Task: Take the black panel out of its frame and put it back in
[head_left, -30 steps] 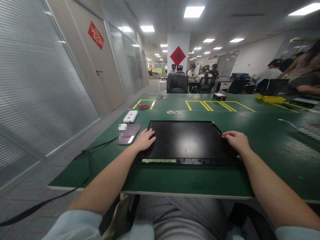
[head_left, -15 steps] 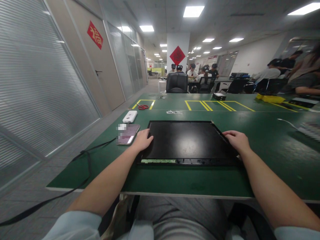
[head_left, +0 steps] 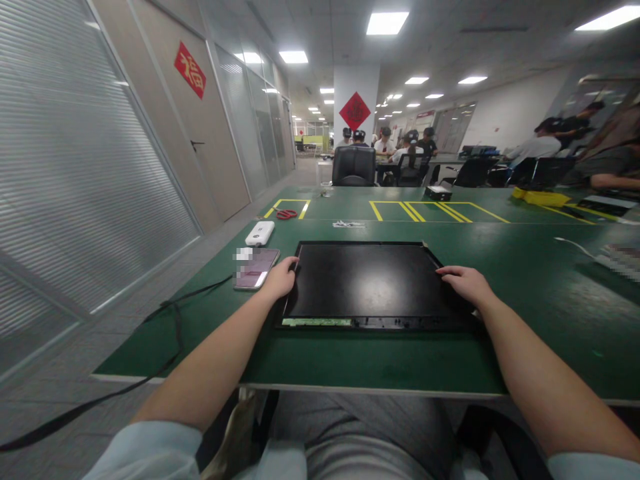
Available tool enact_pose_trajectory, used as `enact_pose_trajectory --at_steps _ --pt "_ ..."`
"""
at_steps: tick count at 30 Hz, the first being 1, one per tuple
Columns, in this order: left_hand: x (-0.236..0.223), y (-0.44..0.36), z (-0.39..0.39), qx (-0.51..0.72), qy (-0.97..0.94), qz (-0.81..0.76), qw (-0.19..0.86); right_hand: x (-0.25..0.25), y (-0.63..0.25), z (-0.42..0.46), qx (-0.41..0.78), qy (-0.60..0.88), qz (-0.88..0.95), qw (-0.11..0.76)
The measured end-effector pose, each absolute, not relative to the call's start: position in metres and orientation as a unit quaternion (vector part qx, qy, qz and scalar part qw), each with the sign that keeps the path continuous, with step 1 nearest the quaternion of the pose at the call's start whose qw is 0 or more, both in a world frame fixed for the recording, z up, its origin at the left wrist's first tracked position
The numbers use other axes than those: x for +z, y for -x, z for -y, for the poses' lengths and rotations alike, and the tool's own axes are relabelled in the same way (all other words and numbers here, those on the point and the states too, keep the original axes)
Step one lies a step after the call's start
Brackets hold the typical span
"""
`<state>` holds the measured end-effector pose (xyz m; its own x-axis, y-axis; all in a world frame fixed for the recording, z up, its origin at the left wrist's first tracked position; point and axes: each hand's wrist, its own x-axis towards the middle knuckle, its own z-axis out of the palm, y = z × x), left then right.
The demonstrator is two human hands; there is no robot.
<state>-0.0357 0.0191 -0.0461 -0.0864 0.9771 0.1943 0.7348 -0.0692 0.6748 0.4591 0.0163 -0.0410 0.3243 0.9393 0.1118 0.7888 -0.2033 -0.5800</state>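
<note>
I have the black panel [head_left: 360, 277] lying flat on the worktop [head_left: 380, 367] in front of me, a green strip [head_left: 317, 323] along its near edge. My left hand [head_left: 281, 279] is at its left edge and my right hand [head_left: 469, 285] touches its right edge, both hands partly closed with fingers bent, though I can't tell whether either grips or merely rests; the phone [head_left: 264, 265] lies just beyond the left one.

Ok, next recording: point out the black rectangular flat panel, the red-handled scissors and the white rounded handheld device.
Black rectangular flat panel [head_left: 367, 280]: head view, middle of its glossy surface.
Red-handled scissors [head_left: 287, 214]: head view, on the handles.
White rounded handheld device [head_left: 260, 233]: head view, middle of its upper face.
</note>
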Motion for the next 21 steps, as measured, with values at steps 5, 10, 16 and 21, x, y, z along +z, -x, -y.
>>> enact_pose_trajectory --at_steps 5,10,16,21 --pt "-0.047 0.035 -0.022 0.458 -0.58 -0.58 0.343 -0.039 -0.458 -0.015 0.139 0.767 0.563 0.274" --pt "-0.034 0.028 -0.015 0.54 -0.489 -0.52 0.446 -0.04 -0.459 -0.014 0.134 0.768 0.557 0.287" --pt "-0.02 0.021 -0.007 0.581 -0.429 -0.51 0.468 -0.039 -0.458 -0.013 0.132 0.771 0.553 0.287" --pt "-0.016 0.019 -0.005 0.591 -0.363 -0.55 0.465 -0.039 -0.458 -0.012 0.124 0.77 0.553 0.292"
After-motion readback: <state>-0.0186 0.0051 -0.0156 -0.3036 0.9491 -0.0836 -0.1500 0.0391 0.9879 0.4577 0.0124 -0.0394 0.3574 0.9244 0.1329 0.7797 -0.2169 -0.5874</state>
